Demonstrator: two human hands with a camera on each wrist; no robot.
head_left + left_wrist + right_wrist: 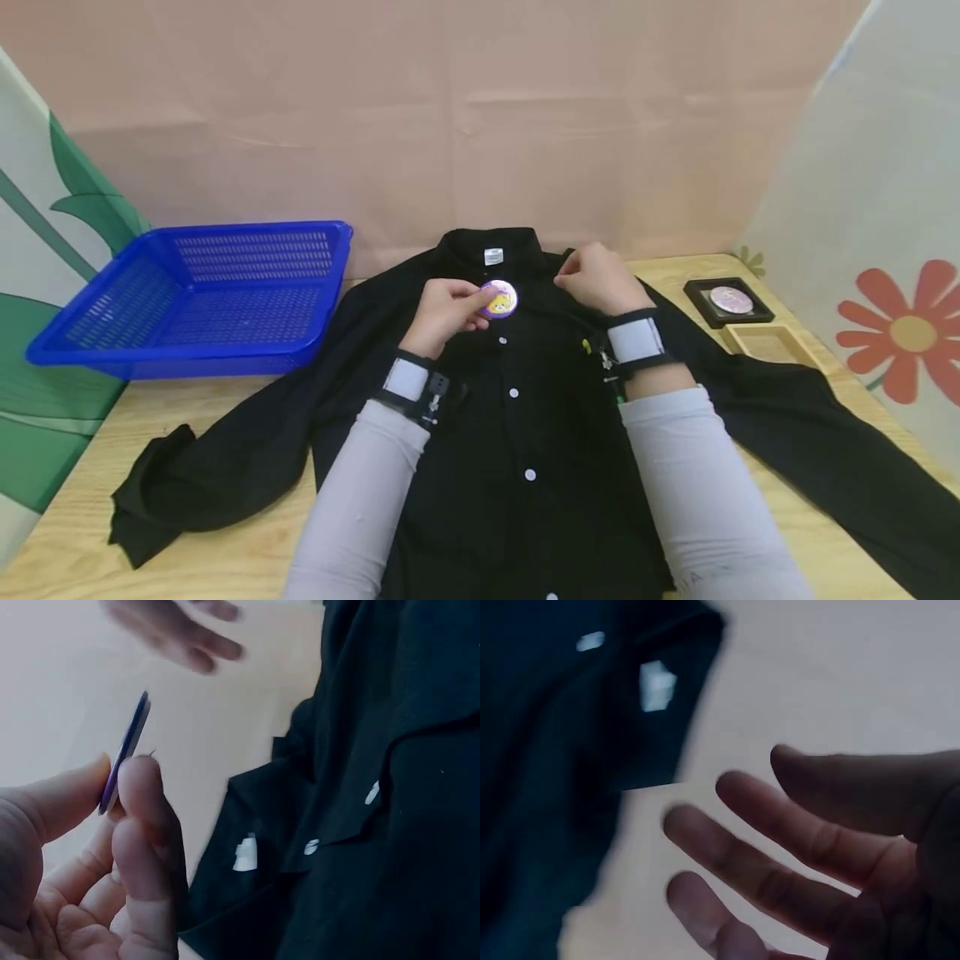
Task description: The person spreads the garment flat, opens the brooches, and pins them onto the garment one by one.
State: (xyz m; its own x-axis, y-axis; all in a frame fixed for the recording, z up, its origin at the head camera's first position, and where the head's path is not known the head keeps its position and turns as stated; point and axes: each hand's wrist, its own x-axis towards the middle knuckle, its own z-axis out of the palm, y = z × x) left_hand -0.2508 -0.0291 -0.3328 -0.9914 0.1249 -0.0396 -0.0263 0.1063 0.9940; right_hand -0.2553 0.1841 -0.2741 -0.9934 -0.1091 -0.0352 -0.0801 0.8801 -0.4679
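Note:
Between thumb and fingers, my left hand [447, 315] pinches a round pin badge [499, 299] with a purple rim and a yellow cartoon figure. In the left wrist view the badge [124, 754] is edge-on, and a thin pin tip sticks out past the fingertip. My right hand [600, 279] is over the upper chest of a black button-up shirt [480, 417], on the right side. Nothing is in its fingers [780, 825], which are loosely bent and apart in the right wrist view. The shirt lies spread out, collar [491, 243] at the far end, white buttons down its front.
A blue plastic basket [225, 360] stands at the left, beside a shirt sleeve. Back right on the wooden table [675, 268] is a dark square box [705, 304] with a round pink badge [731, 300], and a shallow wooden tray [772, 343] sits in front of it.

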